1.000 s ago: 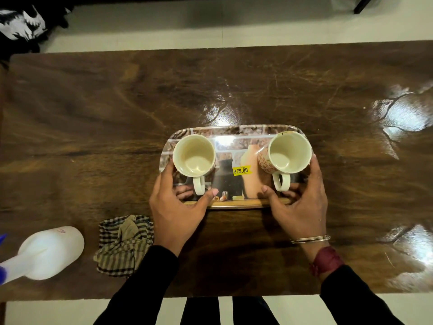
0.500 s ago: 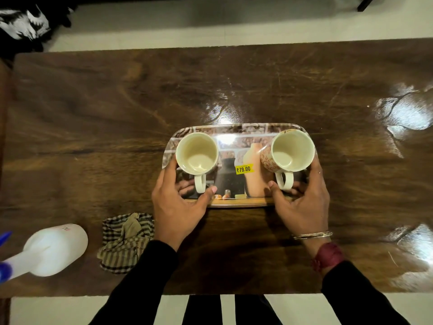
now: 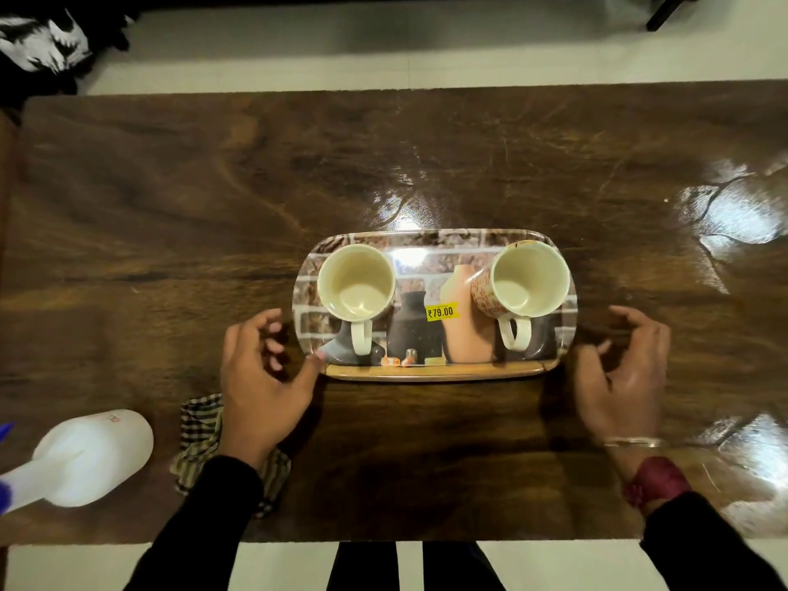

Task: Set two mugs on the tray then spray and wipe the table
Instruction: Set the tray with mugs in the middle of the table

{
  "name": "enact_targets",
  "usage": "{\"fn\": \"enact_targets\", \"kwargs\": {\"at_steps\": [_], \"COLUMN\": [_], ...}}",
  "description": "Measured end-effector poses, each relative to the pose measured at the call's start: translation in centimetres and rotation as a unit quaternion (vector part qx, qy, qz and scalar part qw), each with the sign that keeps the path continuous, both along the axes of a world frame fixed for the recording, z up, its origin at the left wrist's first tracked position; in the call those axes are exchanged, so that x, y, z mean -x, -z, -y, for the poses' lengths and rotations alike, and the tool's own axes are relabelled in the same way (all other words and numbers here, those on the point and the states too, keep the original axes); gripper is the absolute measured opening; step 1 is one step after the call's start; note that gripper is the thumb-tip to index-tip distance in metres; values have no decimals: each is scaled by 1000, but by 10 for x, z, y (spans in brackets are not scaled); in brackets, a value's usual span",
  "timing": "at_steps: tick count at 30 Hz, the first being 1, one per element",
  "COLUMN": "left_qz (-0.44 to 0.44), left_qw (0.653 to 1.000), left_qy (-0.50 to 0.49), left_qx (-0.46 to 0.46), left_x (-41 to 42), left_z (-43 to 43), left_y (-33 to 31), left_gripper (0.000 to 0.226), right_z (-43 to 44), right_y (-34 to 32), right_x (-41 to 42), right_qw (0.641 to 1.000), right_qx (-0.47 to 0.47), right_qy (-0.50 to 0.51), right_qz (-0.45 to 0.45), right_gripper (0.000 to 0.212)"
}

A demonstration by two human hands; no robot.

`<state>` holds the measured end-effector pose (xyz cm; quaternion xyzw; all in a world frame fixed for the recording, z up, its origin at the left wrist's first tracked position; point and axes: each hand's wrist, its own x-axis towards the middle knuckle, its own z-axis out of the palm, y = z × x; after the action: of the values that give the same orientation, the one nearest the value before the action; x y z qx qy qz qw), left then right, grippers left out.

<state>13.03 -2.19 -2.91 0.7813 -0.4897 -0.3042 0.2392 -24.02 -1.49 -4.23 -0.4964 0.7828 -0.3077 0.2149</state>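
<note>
Far left: spray bottle [image 3: 91,456] lies on its side on the bench [image 3: 426,164], nozzle cut off by the frame edge. Checked cloth [image 3: 200,437] beside it, partly under my left sleeve; both within reach for the wipe, I judge. Left hand [image 3: 260,386] released, fingers spread, thumb tip just at the tray [image 3: 430,240] corner. Left mug [image 3: 356,283] and right mug [image 3: 528,278] stand upright on the tray, handles toward me (placement looks done). Right hand [image 3: 622,377] released, empty, just beside the tray's right end. Glare hides the bench surface at far right; any dirt there is unreadable.
</note>
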Motion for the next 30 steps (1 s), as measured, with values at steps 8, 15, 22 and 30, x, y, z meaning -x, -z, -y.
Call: {"fn": "enact_targets", "kwargs": {"at_steps": [8, 15, 22, 30], "left_qz": [-152, -166, -171, -17], "left_qw": [978, 974, 970, 984], "left_qy": [-141, -153, -173, -170], "left_qx": [-36, -18, -17, 42], "left_x": [1, 3, 6, 1], "left_z": [28, 34, 31, 4], "left_y": [30, 33, 34, 33], "left_gripper": [29, 30, 29, 21], "right_z": [45, 51, 46, -13], "right_y": [46, 53, 47, 30], "right_x": [13, 17, 14, -34], "right_qw": [987, 984, 985, 988], "right_qx": [-92, -88, -78, 77], "right_qy": [69, 76, 78, 112], "right_qz": [113, 133, 133, -73], "right_gripper": [12, 8, 12, 15]}}
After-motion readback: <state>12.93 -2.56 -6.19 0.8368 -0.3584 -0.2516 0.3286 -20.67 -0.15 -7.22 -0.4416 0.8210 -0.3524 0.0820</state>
